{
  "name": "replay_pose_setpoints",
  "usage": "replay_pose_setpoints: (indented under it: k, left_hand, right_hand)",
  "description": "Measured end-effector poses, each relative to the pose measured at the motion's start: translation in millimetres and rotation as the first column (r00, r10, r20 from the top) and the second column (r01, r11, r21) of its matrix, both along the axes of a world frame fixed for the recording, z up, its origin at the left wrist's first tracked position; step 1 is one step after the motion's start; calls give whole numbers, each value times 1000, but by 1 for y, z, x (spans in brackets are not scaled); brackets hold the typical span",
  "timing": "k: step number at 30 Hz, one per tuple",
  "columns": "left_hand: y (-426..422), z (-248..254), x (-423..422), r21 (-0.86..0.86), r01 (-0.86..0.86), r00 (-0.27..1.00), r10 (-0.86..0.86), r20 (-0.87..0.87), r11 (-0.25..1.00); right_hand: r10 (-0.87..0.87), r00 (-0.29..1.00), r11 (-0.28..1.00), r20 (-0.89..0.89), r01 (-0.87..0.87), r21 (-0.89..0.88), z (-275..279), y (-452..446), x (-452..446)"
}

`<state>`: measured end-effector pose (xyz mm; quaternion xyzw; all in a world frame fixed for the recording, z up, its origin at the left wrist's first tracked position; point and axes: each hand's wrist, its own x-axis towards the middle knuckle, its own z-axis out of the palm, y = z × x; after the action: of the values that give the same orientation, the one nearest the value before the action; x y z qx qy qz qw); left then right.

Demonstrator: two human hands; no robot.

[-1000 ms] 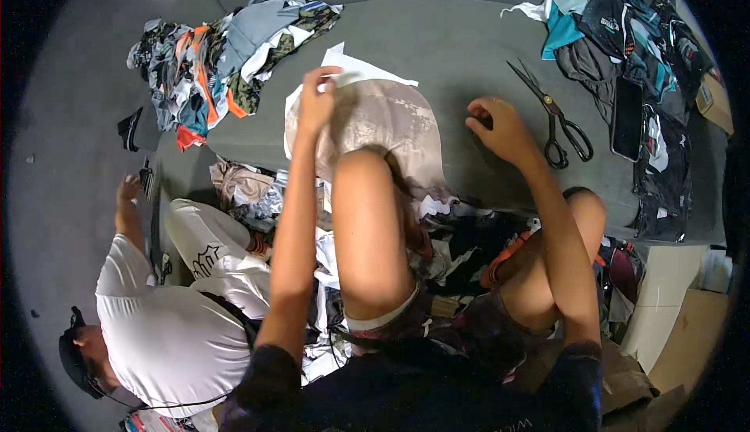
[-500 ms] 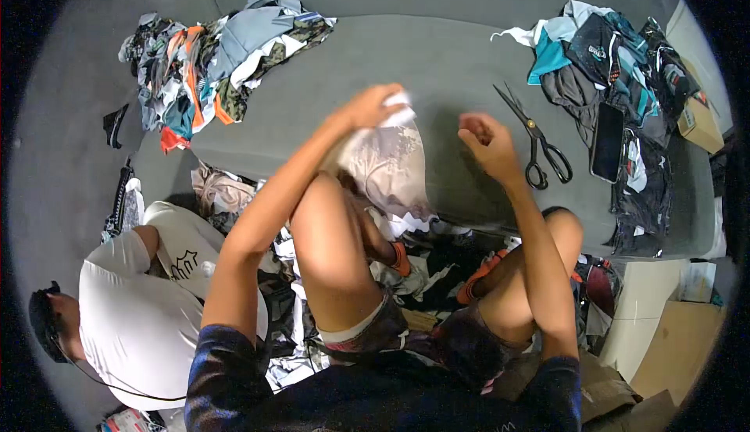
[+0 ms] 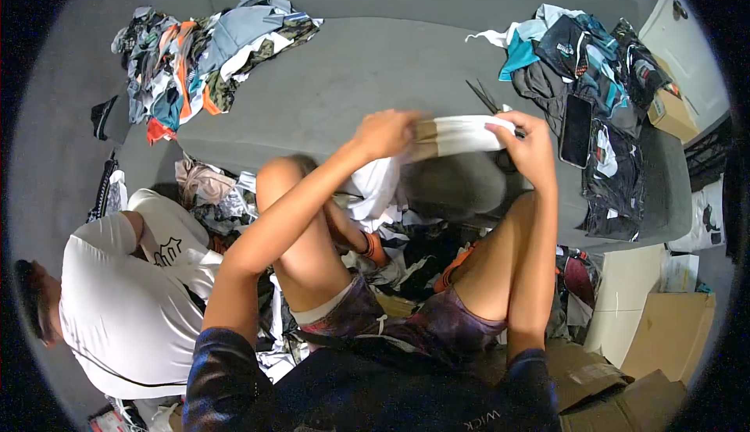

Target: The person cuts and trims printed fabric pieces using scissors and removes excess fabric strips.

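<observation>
A piece of white and tan fabric (image 3: 469, 133) is stretched sideways over the grey couch. My left hand (image 3: 384, 133), slightly blurred, is closed on its left end. At the other end, my right hand (image 3: 530, 147) pinches the white edge between thumb and fingers. More white cloth (image 3: 379, 186) hangs below my left hand in front of the couch; whether it is one piece with the stretched part I cannot tell. Black scissors (image 3: 483, 98) lie behind the fabric and my right hand, mostly hidden with only the blades plain.
A pile of mixed garments (image 3: 183, 69) covers the couch's left. Dark and teal clothes (image 3: 578, 45) lie at right with a phone (image 3: 576, 131) on them. A person in a white shirt (image 3: 129, 299) sits at left. Scraps (image 3: 414, 264) litter the floor; cardboard boxes (image 3: 668, 330) stand right.
My right hand, empty before, has moved up and right and taken hold of the fabric. The fabric is now pulled out between both hands. The view has shifted slightly right.
</observation>
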<state>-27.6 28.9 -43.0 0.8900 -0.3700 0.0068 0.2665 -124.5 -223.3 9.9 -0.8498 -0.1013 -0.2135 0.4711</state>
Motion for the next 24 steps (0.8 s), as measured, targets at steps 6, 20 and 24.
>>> replay_pose_setpoints:
  k: [6, 20, 24]
  left_hand:
    - [50, 43, -19, -217, -146, 985, 121, -126, 965]
    - [71, 16, -52, -156, 239, 918, -275, -284, 958]
    - [163, 70, -12, -203, -6, 974, 52, 220, 979]
  right_hand:
    - [-96, 984, 990, 147, 79, 118, 76, -3, -30]
    - [-354, 647, 868, 675, 497, -21, 245, -102, -68]
    - [-456, 678, 857, 576, 510, 78, 255, -98, -121]
